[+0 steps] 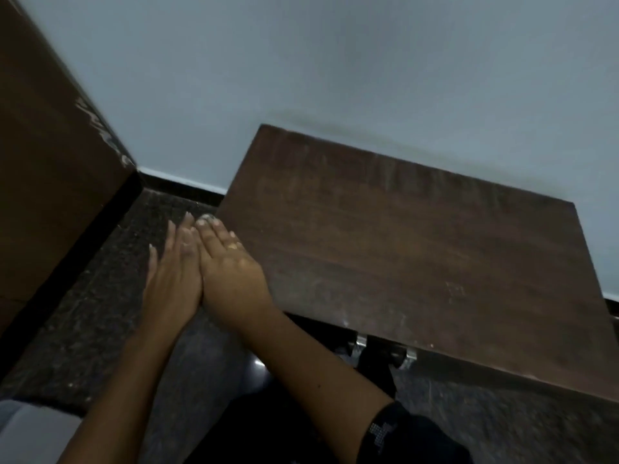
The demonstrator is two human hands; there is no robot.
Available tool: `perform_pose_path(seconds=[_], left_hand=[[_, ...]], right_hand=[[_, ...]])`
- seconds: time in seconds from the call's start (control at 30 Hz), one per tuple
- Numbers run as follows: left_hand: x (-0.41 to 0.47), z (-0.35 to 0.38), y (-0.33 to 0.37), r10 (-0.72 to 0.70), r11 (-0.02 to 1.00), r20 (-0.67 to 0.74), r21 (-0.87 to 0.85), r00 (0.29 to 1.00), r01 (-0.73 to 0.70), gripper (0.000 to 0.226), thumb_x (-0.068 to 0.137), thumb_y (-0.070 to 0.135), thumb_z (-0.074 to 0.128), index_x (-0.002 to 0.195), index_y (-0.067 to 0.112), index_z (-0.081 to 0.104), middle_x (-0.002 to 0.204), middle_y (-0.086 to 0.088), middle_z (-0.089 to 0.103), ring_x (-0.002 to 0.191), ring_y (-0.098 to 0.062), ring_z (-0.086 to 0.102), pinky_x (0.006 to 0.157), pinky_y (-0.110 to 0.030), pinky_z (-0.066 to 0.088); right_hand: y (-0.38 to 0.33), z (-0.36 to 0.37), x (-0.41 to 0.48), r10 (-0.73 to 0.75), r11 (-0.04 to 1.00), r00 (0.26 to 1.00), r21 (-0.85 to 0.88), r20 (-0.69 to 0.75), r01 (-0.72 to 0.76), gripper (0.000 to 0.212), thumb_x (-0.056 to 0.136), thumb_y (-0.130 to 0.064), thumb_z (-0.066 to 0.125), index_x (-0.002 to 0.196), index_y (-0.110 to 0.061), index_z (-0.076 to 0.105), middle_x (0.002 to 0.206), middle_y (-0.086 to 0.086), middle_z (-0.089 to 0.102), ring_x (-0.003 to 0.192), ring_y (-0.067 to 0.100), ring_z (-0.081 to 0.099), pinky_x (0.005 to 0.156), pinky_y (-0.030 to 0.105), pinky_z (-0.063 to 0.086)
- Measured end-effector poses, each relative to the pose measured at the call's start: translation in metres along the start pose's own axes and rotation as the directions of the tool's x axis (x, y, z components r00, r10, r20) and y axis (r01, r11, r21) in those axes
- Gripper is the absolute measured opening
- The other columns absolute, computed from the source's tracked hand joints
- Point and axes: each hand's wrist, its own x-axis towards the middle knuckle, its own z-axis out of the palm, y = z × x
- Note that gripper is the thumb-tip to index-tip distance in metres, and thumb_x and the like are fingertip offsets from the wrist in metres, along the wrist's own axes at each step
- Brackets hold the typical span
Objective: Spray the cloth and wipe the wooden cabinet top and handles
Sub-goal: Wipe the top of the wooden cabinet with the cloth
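Left hand (172, 272) and right hand (231, 276) flat, palms pressed together, fingers straight, holding nothing, just off the near-left corner of the wooden cabinet top (418, 259). Two metal handles (411, 356) show under its near edge. Cabinet backs against pale wall (335, 68).

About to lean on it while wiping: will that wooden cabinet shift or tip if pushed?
Probably steady: the wooden cabinet top looks broad and flat, set low against the wall. Its smooth, scuffed finish may be slick. The base is hidden, so I can't rule out sliding.
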Motion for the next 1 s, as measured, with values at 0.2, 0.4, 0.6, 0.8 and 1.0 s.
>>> perform_pose_path(seconds=[0.2, 0.4, 0.6, 0.8, 1.0], left_hand=[[-0.018, 0.021, 0.010, 0.072, 0.997, -0.045, -0.005, 0.996, -0.073, 0.052, 0.102, 0.031, 0.009, 0.149, 0.011, 0.014, 0.159, -0.007, 0.014, 0.146, -0.012, 0.005, 0.116, -0.027, -0.007], [-0.048, 0.046, 0.036, 0.195, 0.981, -0.018, 0.022, 0.981, -0.194, 0.051, 0.102, 0.030, 0.009, 0.149, 0.011, 0.017, 0.159, -0.005, 0.015, 0.147, -0.015, 0.006, 0.117, -0.033, -0.006], [-0.080, 0.088, 0.089, 0.329, 0.889, 0.129, 0.293, 0.935, -0.353, 0.049, 0.101, 0.014, 0.015, 0.148, 0.001, 0.008, 0.160, -0.013, 0.002, 0.147, -0.024, 0.000, 0.117, -0.044, -0.007], [-0.110, 0.137, 0.147, 0.440, 0.749, 0.250, 0.428, 0.863, -0.506, 0.053, 0.100, 0.015, 0.014, 0.149, 0.005, 0.000, 0.160, -0.011, -0.009, 0.147, -0.025, -0.006, 0.116, -0.049, -0.009], [-0.133, 0.192, 0.206, 0.553, 0.786, 0.319, 0.106, 0.770, -0.609, 0.051, 0.101, 0.027, 0.019, 0.150, 0.014, 0.012, 0.161, -0.003, 0.004, 0.147, -0.015, -0.001, 0.117, -0.041, -0.014]], right_hand=[[0.020, -0.011, -0.029, -0.080, 0.996, 0.996, -0.047, -0.041, 0.079, 0.054, 0.097, -0.014, 0.038, 0.145, -0.001, 0.019, 0.154, 0.015, 0.023, 0.143, 0.024, 0.017, 0.118, 0.032, 0.012], [0.039, -0.022, -0.074, -0.036, 0.994, 0.991, -0.106, -0.129, 0.023, 0.055, 0.095, -0.013, 0.039, 0.145, -0.001, 0.020, 0.153, 0.014, 0.027, 0.142, 0.024, 0.021, 0.115, 0.030, 0.019], [0.080, -0.051, -0.136, 0.077, 0.989, 0.983, -0.108, -0.170, -0.096, 0.056, 0.096, -0.015, 0.040, 0.147, -0.006, 0.018, 0.153, 0.011, 0.027, 0.142, 0.020, 0.019, 0.110, 0.020, 0.011], [0.125, -0.076, -0.198, 0.227, 0.963, 0.949, -0.093, -0.220, -0.252, 0.054, 0.097, -0.025, 0.042, 0.147, -0.014, 0.023, 0.154, 0.006, 0.028, 0.142, 0.015, 0.022, 0.112, 0.023, 0.022], [0.171, -0.107, -0.265, 0.417, 0.892, 0.865, -0.057, -0.278, -0.449, 0.052, 0.094, -0.025, 0.048, 0.144, -0.024, 0.032, 0.154, -0.002, 0.028, 0.139, 0.015, 0.028, 0.105, 0.032, 0.035]])
